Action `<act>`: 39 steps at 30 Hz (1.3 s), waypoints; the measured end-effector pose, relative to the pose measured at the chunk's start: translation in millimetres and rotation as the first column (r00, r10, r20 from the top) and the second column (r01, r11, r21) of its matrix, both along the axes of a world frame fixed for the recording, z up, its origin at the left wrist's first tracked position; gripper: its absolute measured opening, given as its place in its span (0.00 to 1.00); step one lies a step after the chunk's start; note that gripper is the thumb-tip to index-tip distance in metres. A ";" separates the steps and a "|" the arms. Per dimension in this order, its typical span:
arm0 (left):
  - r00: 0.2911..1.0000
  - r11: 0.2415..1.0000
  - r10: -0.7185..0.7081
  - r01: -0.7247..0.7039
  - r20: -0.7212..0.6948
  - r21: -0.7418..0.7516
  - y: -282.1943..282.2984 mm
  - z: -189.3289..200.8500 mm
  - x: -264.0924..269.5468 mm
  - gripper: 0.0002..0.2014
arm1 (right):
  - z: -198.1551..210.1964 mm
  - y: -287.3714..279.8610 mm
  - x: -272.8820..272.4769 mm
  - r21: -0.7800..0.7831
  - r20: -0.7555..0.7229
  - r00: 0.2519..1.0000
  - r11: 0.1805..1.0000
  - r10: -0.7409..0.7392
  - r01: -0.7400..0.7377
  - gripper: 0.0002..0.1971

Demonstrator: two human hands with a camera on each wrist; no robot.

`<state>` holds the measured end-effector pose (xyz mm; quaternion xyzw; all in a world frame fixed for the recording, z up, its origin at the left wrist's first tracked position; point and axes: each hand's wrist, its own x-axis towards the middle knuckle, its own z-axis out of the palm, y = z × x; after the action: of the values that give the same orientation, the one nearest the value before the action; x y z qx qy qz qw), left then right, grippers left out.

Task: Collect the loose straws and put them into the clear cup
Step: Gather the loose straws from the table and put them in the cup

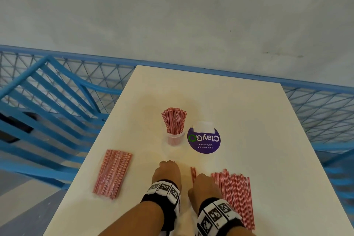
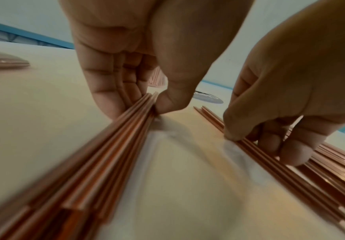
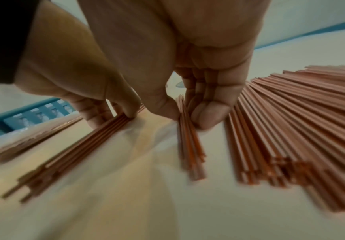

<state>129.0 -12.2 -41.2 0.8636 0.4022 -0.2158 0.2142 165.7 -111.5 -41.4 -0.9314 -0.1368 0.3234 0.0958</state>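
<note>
1. We see the loose straws, red-and-white striped, fanned out flat on the near right part of the white table.
2. We see the clear cup standing upright near the table's middle, packed with upright straws that spread out above its rim.
3. Our left hand pinches a small bundle of straws between thumb and curled fingers; the bundle lies low along the table, to the left of the loose pile.
4. Our right hand pinches a second small bundle between thumb and curled fingers, just beside the left edge of the loose pile. Its far tips show beyond the knuckles in the head view.
5. We note that the two hands sit side by side at the near edge, close together but not touching. Each wrist carries a black band with square coded markers.
6. A wrapped pack of straws lies flat at the near left, well apart from the cup.
7. A round purple sticker lies just to the right of the cup.
8. Blue railing runs beyond the table.
</note>
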 end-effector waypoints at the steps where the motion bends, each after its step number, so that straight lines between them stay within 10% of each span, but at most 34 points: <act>1: 1.000 1.000 0.001 -0.001 0.005 0.000 -0.3 -0.9 0.3 0.17 | -0.6 0.6 0.7 0.002 -0.004 1.000 1.000 -0.012 0.012 0.09; 17: 0.999 0.998 -0.033 0.032 0.024 0.050 1.5 1.2 -33.4 0.27 | 9.4 0.2 4.7 0.012 0.066 0.997 0.999 0.041 -0.042 0.07; 39: 0.961 0.952 -0.250 0.266 -0.118 0.154 -0.2 -13.9 -18.9 0.16 | -0.2 13.1 0.4 0.009 0.102 0.991 0.997 0.081 -0.083 0.13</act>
<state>110.1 -12.4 -55.0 0.9122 0.3127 -0.2489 0.0908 166.1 -98.4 -41.5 -0.9396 -0.1818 0.2783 0.0817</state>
